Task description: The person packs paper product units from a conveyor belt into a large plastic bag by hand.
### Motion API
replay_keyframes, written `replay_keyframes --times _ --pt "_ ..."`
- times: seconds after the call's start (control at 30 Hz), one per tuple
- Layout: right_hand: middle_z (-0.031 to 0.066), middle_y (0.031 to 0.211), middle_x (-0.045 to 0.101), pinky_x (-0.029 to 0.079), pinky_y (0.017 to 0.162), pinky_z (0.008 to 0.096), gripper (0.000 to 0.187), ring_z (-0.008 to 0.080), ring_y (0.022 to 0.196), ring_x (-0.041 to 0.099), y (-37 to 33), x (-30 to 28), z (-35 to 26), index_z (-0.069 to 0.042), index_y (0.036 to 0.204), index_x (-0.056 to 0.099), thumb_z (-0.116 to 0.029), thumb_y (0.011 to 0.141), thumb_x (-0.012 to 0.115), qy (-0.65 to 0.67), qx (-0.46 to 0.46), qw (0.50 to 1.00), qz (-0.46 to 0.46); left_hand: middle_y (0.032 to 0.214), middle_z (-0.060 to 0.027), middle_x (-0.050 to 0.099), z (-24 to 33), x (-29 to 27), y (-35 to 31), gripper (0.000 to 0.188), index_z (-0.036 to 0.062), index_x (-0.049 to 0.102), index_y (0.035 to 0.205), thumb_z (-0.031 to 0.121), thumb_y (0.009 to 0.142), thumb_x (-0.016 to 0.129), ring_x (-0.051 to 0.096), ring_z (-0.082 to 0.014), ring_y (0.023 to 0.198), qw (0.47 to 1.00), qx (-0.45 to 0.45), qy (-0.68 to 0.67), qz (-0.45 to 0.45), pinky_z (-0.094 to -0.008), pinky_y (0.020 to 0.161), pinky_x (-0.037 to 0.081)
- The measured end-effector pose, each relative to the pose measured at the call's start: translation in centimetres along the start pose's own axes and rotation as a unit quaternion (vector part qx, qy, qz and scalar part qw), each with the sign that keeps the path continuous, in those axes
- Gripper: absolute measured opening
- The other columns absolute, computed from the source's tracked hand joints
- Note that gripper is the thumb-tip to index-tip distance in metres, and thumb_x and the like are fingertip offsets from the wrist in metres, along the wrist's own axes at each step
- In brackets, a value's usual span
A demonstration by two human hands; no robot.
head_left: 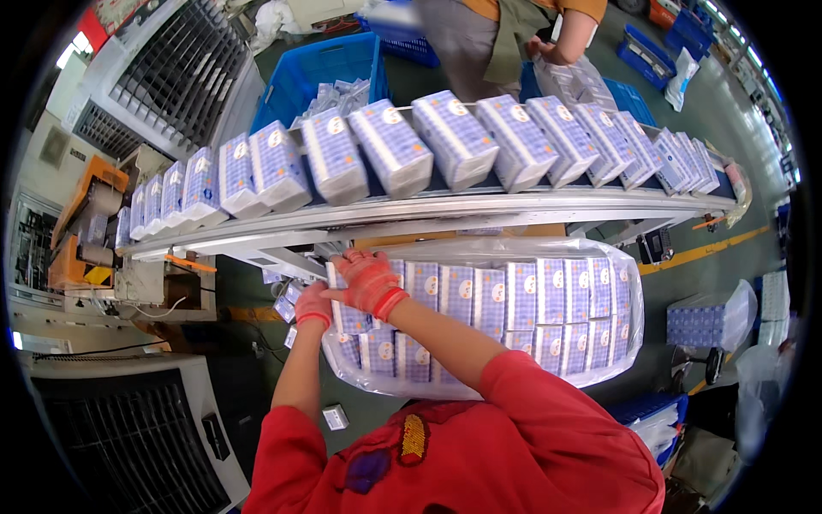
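A clear plastic bag (635, 319) lies open below the conveyor, filled with two rows of blue-and-white checked packs (521, 295). At its left end, my right hand (370, 285), in a red knit glove, lies over the packs of the far row with its fingers spread. My left hand (313, 305), gloved alike, is beside the bag's left edge, against the end pack (349, 320). The fingers of my left hand are mostly hidden, so its grip does not show.
A conveyor (514, 206) crosses ahead, carrying a line of similar packs (390, 147). Behind it stand a blue crate (321, 60) and a co-worker handling a plastic bag (575, 84). Loose packs (287, 307) lie at left; one pack (336, 417) is on the floor. An air cooler (128, 437) stands lower left.
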State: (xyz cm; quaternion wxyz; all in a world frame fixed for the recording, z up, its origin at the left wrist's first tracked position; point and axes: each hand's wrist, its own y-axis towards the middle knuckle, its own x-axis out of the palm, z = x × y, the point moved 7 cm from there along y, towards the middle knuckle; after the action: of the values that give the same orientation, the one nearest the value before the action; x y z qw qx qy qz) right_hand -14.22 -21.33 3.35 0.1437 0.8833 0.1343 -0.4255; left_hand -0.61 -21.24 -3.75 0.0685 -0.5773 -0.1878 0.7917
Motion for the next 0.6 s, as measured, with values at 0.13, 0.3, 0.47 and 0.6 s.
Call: replay_keyframes --times 0.13,0.3,0.47,0.6 --pt "0.0149 0.115 0.045 0.03 0.088 0.0461 0.068 0.0277 0.105 0.044 -2.1 0.1 -2.5 -0.006 0.111 0.048 -0.052 0.063 0.058 -0.075 -0.088 0.993 0.029 0.08 -0.018 0.059 -2.5 1.1 3.6 0.022 0.0023 0.058 0.081 0.022 0.079 0.048 0.056 -0.0329 0.078 0.968 0.028 -0.184 0.167 -0.0375 0.069 0.043" --pt "0.0161 0.114 0.046 0.03 0.09 0.0443 0.06 0.0292 0.108 0.041 -2.0 2.0 1.9 -0.007 0.111 0.049 -0.047 0.067 0.054 -0.14 -0.014 0.987 0.076 0.062 -0.0129 0.052 2.4 -5.4 -2.0 0.017 0.0032 0.053 0.072 0.019 0.077 0.057 0.048 -0.0245 0.056 0.874 0.152 -0.378 0.263 -0.033 0.056 0.039" --pt "0.0132 0.09 0.059 0.042 0.072 0.0388 0.042 0.028 0.084 0.055 0.7 2.7 3.0 -0.006 0.088 0.058 -0.044 0.072 0.051 -0.094 0.067 0.993 -0.03 0.066 -0.0139 0.055 0.2 -1.6 -4.7 0.018 0.0035 0.055 0.08 0.02 0.074 0.06 0.054 -0.0261 0.062 0.877 0.222 -0.275 0.325 -0.0352 0.059 0.042" --pt "0.0128 0.104 0.055 0.039 0.082 0.0442 0.048 0.0299 0.097 0.051 -3.4 3.0 2.6 -0.009 0.098 0.057 -0.049 0.072 0.05 -0.129 0.093 0.984 -0.085 0.067 -0.0138 0.055 -6.2 6.1 -1.4 0.033 0.0027 0.058 0.087 0.032 0.073 0.062 0.055 -0.0304 0.066 0.883 0.131 -0.447 0.064 -0.0357 0.062 0.044"
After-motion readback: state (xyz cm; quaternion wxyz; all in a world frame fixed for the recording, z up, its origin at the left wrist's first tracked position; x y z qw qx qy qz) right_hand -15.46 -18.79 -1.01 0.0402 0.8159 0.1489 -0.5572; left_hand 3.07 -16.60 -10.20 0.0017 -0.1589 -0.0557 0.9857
